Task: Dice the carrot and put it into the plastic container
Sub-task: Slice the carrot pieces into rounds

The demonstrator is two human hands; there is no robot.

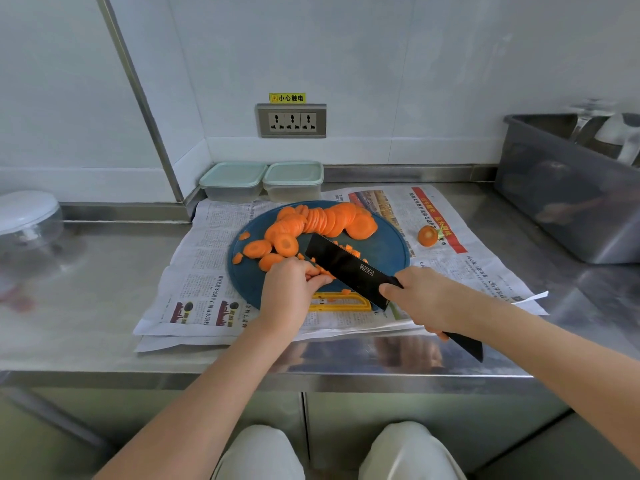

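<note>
Low centre, the right hand [420,299] grips the knife [346,268], its blade just beside the left hand [289,289] pinching carrot [322,220] on the mid-frame board [388,251], so a slip could nick fingertips; beyond, the containers [292,180] are lidded.

A: The counter [104,271]?
B: Brushed steel, shiny, with blurred reflections at lower centre.
A: The cleaver [346,268]?
B: Matt black blade. The board [388,258] is smooth blue plastic, on thin printed newspaper [207,244].
A: The containers [232,181] behind?
B: Clear plastic, frosted pale lids. The bin [561,209] at right: glossy grey, reflective sides.
</note>
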